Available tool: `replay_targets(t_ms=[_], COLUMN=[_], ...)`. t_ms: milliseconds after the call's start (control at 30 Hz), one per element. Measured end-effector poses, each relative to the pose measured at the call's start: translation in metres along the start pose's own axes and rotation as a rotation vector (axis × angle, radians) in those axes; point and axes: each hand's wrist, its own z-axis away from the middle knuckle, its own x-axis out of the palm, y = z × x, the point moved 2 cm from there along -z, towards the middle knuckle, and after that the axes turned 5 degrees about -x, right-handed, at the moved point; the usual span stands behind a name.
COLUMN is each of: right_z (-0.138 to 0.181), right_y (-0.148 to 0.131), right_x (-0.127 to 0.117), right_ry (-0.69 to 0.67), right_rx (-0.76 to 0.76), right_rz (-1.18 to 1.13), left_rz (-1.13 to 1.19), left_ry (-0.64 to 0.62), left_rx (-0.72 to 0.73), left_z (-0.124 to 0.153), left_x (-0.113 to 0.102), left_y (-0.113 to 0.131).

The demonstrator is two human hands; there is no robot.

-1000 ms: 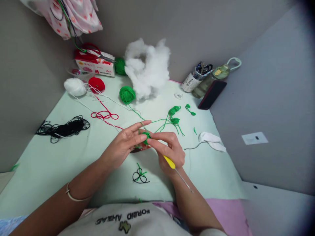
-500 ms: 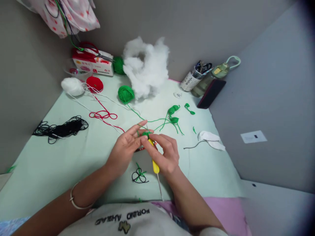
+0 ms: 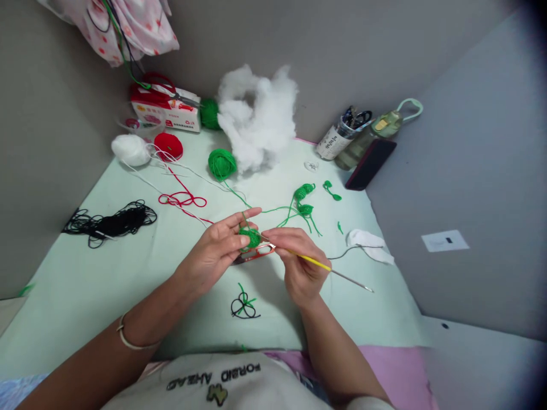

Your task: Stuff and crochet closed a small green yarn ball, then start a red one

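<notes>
My left hand (image 3: 217, 245) pinches a small green crochet piece (image 3: 249, 238) between thumb and fingers, with green yarn looped over the raised index finger. That yarn runs back to a green yarn ball (image 3: 222, 165). In my right hand (image 3: 304, 261) is a crochet hook (image 3: 314, 261) with a yellow grip, held like a pencil. Its near tip meets the right edge of the green piece; the other metal end points to the lower right. Under the hands lies a pair of scissors with orange-red handles (image 3: 265, 249), partly hidden.
White stuffing (image 3: 260, 119) is heaped at the back. Left lie red yarn (image 3: 168, 147), white yarn (image 3: 131, 150) and black yarn (image 3: 113, 224). Finished green pieces (image 3: 304, 199) are right of centre. A pen cup (image 3: 333, 142), bottle (image 3: 363, 139) and phone (image 3: 371, 165) stand at the right wall.
My right hand has moved right and turned the hook from nearly upright to slanting across to the right. More of the green piece and the scissors now shows.
</notes>
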Motion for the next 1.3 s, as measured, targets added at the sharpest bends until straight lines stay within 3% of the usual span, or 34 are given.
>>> replay_targets(t_ms=[200, 367, 500, 733, 933, 1033, 1300], right_z=[-0.007, -0.009, -0.01, -0.01, -0.007, -0.005, -0.003], right_y=[0.0, 0.004, 0.008, 0.016, 0.016, 0.014, 0.02], right_x=[-0.006, -0.01, -0.014, -0.015, -0.009, -0.005, -0.003], right_ry=[-0.07, -0.054, -0.018, -0.03, 0.018, 0.023, 0.026], right_rx=[0.054, 0.176, 0.381, 0.55, 0.432, 0.379, 0.421], right_rz=[-0.076, -0.16, -0.301, -0.522, -0.501, -0.443, -0.439], left_rz=[-0.196, -0.28, -0.256, -0.147, -0.097, -0.11, -0.153], left_ry=[0.027, 0.019, -0.075, -0.214, -0.133, -0.173, -0.172], left_rx=[0.084, 0.058, -0.019, -0.113, -0.045, -0.038, 0.008], left_z=[0.003, 0.003, 0.0, -0.003, -0.003, -0.003, -0.003], left_x=[-0.004, -0.006, -0.006, -0.006, -0.004, -0.002, 0.0], left_y=[0.009, 0.014, 0.015, 0.009, 0.002, -0.003, -0.002])
